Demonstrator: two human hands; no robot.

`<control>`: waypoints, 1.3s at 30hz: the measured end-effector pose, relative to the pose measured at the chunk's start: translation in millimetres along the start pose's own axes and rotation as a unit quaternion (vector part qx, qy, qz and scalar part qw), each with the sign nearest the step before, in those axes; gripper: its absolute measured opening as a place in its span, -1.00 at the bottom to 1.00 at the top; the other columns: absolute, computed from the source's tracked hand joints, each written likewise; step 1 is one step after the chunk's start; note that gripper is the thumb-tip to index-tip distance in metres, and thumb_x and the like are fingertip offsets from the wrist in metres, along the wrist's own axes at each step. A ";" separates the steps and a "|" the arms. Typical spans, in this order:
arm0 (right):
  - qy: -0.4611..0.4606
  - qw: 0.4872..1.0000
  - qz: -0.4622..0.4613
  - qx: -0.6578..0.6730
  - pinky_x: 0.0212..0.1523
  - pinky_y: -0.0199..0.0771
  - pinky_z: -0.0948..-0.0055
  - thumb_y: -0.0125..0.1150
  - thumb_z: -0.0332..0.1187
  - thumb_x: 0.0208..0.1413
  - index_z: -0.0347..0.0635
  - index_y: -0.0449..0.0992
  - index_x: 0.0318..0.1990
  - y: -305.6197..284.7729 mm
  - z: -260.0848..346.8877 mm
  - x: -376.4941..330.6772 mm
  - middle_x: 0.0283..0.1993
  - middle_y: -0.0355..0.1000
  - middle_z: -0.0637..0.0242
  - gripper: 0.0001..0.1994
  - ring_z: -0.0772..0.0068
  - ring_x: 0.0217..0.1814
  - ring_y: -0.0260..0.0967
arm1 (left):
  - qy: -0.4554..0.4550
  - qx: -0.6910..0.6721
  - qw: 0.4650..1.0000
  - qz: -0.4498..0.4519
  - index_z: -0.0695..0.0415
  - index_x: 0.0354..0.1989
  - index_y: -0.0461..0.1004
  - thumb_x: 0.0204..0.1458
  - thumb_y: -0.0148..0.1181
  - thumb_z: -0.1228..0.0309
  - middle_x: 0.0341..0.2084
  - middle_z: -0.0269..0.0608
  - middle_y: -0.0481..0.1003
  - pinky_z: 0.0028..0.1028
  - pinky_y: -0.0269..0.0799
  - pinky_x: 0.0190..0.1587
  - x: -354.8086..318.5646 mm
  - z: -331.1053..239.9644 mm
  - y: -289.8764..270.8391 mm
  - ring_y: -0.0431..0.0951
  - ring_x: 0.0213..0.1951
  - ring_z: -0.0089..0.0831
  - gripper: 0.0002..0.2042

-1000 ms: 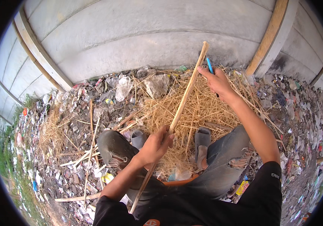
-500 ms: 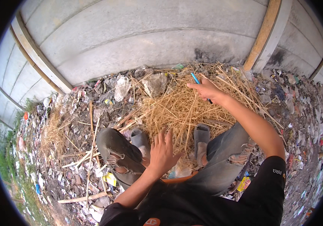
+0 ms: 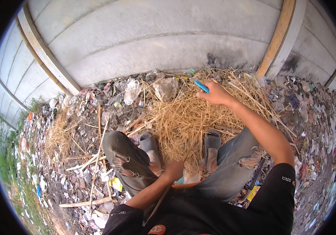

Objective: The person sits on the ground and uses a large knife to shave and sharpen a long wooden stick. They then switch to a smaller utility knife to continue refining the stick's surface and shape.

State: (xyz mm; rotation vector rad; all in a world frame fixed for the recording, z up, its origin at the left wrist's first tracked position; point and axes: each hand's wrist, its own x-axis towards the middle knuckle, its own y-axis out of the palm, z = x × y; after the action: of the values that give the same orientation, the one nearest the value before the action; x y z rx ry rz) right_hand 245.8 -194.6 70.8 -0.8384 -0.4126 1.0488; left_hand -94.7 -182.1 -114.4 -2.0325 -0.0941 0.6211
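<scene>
My left hand [image 3: 173,171] is closed around a thin brown strip [image 3: 190,152], likely bamboo or wood. The strip slants from the straw between my feet back past my forearm [image 3: 152,194] toward my shirt. Out ahead and to the right, over the straw pile, my right hand [image 3: 216,94] grips a slim blue utility knife [image 3: 202,86]. One end of it sticks out beyond my thumb, and my fingers hide the rest. Straw-coloured shavings [image 3: 183,117] lie heaped below both hands.
My grey shoes [image 3: 148,141] stand at the near edge of the pile, and my knees [image 3: 115,143] flank it. A pale rock [image 3: 166,89] sits beside a concrete wall [image 3: 148,51]. Litter [image 3: 85,137] and loose sticks [image 3: 87,203] cover the ground around me.
My left hand was spread and holding nothing; now it has closed on the brown strip near my lap. The knife in my right hand has turned and shows its blue side.
</scene>
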 end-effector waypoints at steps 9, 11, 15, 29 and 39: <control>0.071 0.992 0.075 -0.072 -0.70 0.14 0.42 0.19 0.27 0.18 -0.09 0.34 -0.66 -1.8 -15.6 -7.9 -0.75 0.16 0.47 -0.37 0.58 -0.75 0.13 | 0.123 -0.109 0.964 -0.211 0.13 0.07 0.35 0.18 0.10 0.40 -0.43 0.17 0.56 0.00 0.53 -0.39 -58.5 -6.5 -74.4 0.59 -0.40 0.18 -0.70; 0.057 0.995 0.077 -0.034 -0.71 0.14 0.43 0.18 0.31 0.17 -0.10 0.35 -0.66 6.7 -16.4 -7.1 -0.75 0.17 0.48 -0.35 0.59 -0.75 0.13 | 0.168 -0.131 0.945 -0.250 0.13 0.14 0.36 0.16 0.13 0.42 -0.38 0.16 0.57 -0.01 0.53 -0.40 -61.4 -6.2 -74.7 0.59 -0.40 0.18 -0.64; 0.072 0.996 0.037 -0.038 -0.70 0.16 0.41 0.24 0.22 0.17 -0.14 0.38 -0.63 7.0 -3.7 -3.4 -0.73 0.21 0.47 -0.39 0.57 -0.74 0.17 | 0.166 -0.154 0.933 -0.278 0.17 0.19 0.37 0.12 0.19 0.45 -0.30 0.14 0.57 -0.05 0.53 -0.40 -62.8 -2.3 -77.0 0.60 -0.39 0.14 -0.57; 0.101 0.993 -0.021 0.057 -0.69 0.19 0.40 0.23 -0.12 0.19 -0.27 0.47 -0.39 3.3 1.7 2.0 -0.63 0.31 0.44 -0.66 0.58 -0.69 0.23 | 0.575 -0.469 0.597 0.305 0.17 0.02 0.54 0.02 0.43 0.14 -0.01 0.02 0.47 -0.09 0.34 0.12 -125.0 -97.2 -113.3 0.49 0.04 -0.04 -0.53; 0.091 0.993 -0.044 0.065 -0.71 0.16 0.44 0.24 -0.13 0.19 -0.14 0.38 -0.48 1.6 -11.6 4.3 -0.66 0.23 0.48 -0.67 0.61 -0.72 0.16 | 0.445 -0.814 0.372 -0.012 0.16 -0.33 0.35 0.25 0.18 0.35 -0.53 -0.27 0.48 -0.36 0.30 -0.44 -134.4 -173.0 -194.1 0.42 -0.52 -0.40 -0.81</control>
State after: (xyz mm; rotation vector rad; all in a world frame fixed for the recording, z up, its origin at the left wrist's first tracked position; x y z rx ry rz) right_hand 254.5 -195.1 61.9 -0.7840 -0.2231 0.8995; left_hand -95.4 -259.2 168.0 -3.8665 -0.0757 -1.4801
